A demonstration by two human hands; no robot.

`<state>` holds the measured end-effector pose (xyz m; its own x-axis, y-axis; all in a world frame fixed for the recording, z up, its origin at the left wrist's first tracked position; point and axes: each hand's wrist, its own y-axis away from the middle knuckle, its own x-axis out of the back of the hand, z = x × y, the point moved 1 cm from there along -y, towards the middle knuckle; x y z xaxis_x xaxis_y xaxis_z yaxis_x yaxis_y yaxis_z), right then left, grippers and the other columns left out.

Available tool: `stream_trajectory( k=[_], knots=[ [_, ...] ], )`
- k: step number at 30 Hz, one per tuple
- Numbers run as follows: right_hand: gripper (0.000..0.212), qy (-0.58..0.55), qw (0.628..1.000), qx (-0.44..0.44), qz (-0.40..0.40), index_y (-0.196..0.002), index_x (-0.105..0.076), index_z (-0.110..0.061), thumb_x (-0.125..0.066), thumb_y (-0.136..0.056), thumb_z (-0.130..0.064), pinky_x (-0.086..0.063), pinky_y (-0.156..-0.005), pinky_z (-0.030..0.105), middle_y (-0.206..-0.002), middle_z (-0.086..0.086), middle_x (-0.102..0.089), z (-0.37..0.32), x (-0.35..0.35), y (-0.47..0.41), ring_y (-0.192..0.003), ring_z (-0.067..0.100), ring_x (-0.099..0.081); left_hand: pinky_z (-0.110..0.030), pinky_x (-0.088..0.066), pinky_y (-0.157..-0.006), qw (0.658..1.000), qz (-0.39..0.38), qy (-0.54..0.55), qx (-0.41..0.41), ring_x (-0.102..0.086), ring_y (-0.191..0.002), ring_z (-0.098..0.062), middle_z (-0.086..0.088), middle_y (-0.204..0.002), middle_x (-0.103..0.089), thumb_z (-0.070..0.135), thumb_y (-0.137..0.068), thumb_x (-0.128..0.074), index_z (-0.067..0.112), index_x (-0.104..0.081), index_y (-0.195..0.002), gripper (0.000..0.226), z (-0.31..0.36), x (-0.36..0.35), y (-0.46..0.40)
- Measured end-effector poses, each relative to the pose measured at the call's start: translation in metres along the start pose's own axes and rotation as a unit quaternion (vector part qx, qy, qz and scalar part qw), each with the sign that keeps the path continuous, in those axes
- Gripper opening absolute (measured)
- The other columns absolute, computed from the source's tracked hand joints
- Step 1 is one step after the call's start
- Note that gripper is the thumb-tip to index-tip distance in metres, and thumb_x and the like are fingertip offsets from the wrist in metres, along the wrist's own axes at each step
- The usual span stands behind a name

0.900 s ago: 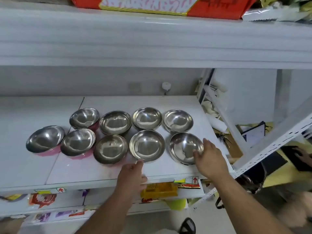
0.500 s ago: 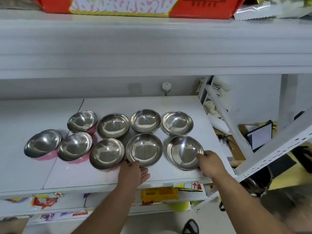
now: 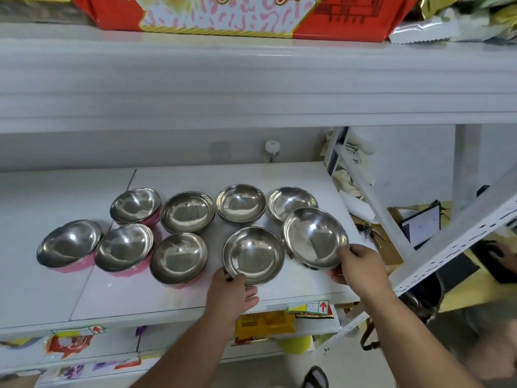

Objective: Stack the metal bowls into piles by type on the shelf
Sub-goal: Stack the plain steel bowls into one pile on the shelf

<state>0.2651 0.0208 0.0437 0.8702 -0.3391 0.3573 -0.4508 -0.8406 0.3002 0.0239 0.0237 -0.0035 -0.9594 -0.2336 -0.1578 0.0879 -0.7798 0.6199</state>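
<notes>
No brand text readable; only red up-arrow stickers (image 3: 323, 306) on the shelf (image 3: 167, 298) edge below the hands, yellow packet (image 3: 264, 323) print too blurred. Right hand (image 3: 361, 266) grips rim of a shallow steel dish (image 3: 314, 238), tilted, lifted, overlapping the dish behind it. Left hand (image 3: 232, 289) pinches near rim of second shallow dish (image 3: 253, 254), flat on shelf, just beside the lifted one. Pink-bodied bowls (image 3: 124, 247) sit left of the left hand.
</notes>
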Motion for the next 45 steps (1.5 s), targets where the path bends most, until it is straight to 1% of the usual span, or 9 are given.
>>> stream_trajectory(
  k=[7, 14, 21, 25, 30, 33, 36, 40, 45],
  knots=[
    [0.032, -0.044, 0.996, -0.024, -0.074, -0.093, -0.07, 0.0, -0.054, -0.101, -0.026, -0.065, -0.078, 0.043, -0.075, 0.023, -0.077, -0.014, -0.027, 0.011, -0.066, 0.026, -0.072, -0.034, -0.064, -0.07, 0.995, -0.089, -0.039, -0.001, -0.072, -0.094, -0.023, -0.015, -0.109, -0.068, 0.017, -0.101, -0.054, 0.016, -0.06, -0.116, 0.016, -0.002, -0.008, 0.007],
    [0.022, 0.007, 0.993, -0.04, -0.109, -0.094, -0.071, 0.001, -0.058, -0.097, -0.017, -0.065, -0.079, 0.042, -0.077, 0.021, -0.079, -0.013, -0.047, 0.014, -0.077, 0.031, -0.078, -0.04, -0.06, -0.088, 0.983, -0.16, -0.085, 0.004, -0.068, -0.11, -0.026, -0.002, -0.126, -0.059, 0.01, -0.098, -0.057, 0.025, -0.055, -0.127, 0.033, -0.005, 0.006, 0.015],
    [0.026, 0.041, 0.993, -0.045, -0.1, -0.091, -0.07, 0.004, -0.064, -0.097, -0.02, -0.066, -0.071, 0.039, -0.07, 0.023, -0.077, -0.006, -0.051, 0.014, -0.059, 0.022, -0.071, -0.042, -0.058, -0.093, 0.987, -0.138, -0.077, 0.022, -0.07, -0.106, -0.025, -0.006, -0.121, -0.06, 0.008, -0.096, -0.06, 0.014, -0.037, -0.149, 0.059, -0.006, 0.019, 0.013],
    [0.029, 0.092, 0.995, -0.008, -0.038, -0.09, -0.066, -0.006, -0.065, -0.095, -0.034, -0.062, -0.064, 0.039, -0.073, 0.012, -0.074, -0.004, -0.044, 0.015, -0.053, 0.019, -0.072, -0.036, -0.054, -0.098, 0.978, -0.045, -0.195, -0.065, -0.063, -0.11, -0.02, -0.005, -0.135, -0.058, 0.018, -0.095, -0.06, 0.017, -0.046, -0.145, 0.052, 0.01, 0.027, 0.013],
    [0.031, 0.126, 0.991, 0.023, 0.032, -0.086, -0.067, -0.014, -0.062, -0.092, -0.044, -0.058, -0.081, 0.045, -0.082, 0.004, -0.073, -0.008, -0.036, 0.007, -0.081, 0.028, -0.072, -0.031, -0.039, -0.099, 0.964, 0.018, -0.215, -0.154, -0.05, -0.131, -0.02, 0.002, -0.148, -0.05, 0.028, -0.096, -0.057, 0.02, -0.045, -0.147, 0.053, 0.051, 0.024, 0.01],
    [0.028, 0.11, 0.993, 0.027, 0.035, -0.091, -0.067, -0.013, -0.062, -0.093, -0.04, -0.053, -0.082, 0.04, -0.088, 0.005, -0.071, -0.018, -0.034, 0.0, -0.09, 0.029, -0.069, -0.04, -0.041, -0.103, 0.968, 0.039, -0.2, -0.145, -0.051, -0.13, -0.028, -0.006, -0.145, -0.052, 0.031, -0.096, -0.055, 0.015, -0.049, -0.141, 0.049, 0.073, 0.015, -0.005],
    [0.036, 0.069, 0.997, 0.005, 0.019, -0.111, -0.068, -0.009, -0.064, -0.092, -0.039, -0.056, -0.092, 0.047, -0.103, 0.01, -0.071, -0.029, -0.035, -0.012, -0.099, 0.03, -0.069, -0.042, -0.046, -0.091, 0.979, 0.042, -0.16, -0.117, -0.057, -0.122, -0.041, -0.022, -0.132, -0.06, 0.026, -0.094, -0.054, 0.003, -0.057, -0.128, 0.041, 0.085, 0.004, -0.023],
    [0.047, 0.01, 0.999, -0.037, -0.002, -0.124, -0.056, 0.014, -0.061, -0.097, -0.025, -0.053, -0.097, 0.057, -0.108, 0.029, -0.067, -0.037, -0.035, -0.036, -0.109, 0.048, -0.065, -0.042, -0.048, -0.086, 0.985, 0.054, -0.134, -0.092, -0.061, -0.099, -0.034, -0.027, -0.128, -0.062, 0.02, -0.095, -0.055, -0.004, -0.06, -0.123, 0.038, 0.092, -0.012, -0.042],
    [0.025, -0.048, 0.995, -0.08, -0.038, -0.115, -0.057, -0.003, -0.059, -0.1, -0.023, -0.058, -0.091, 0.047, -0.095, 0.008, -0.061, -0.037, -0.039, -0.064, -0.092, 0.027, -0.069, -0.036, -0.047, -0.079, 0.989, 0.074, -0.117, -0.056, -0.053, -0.09, -0.026, -0.013, -0.101, -0.056, 0.019, -0.094, -0.054, -0.005, -0.059, -0.126, 0.04, 0.091, -0.025, -0.065]
  ],
)
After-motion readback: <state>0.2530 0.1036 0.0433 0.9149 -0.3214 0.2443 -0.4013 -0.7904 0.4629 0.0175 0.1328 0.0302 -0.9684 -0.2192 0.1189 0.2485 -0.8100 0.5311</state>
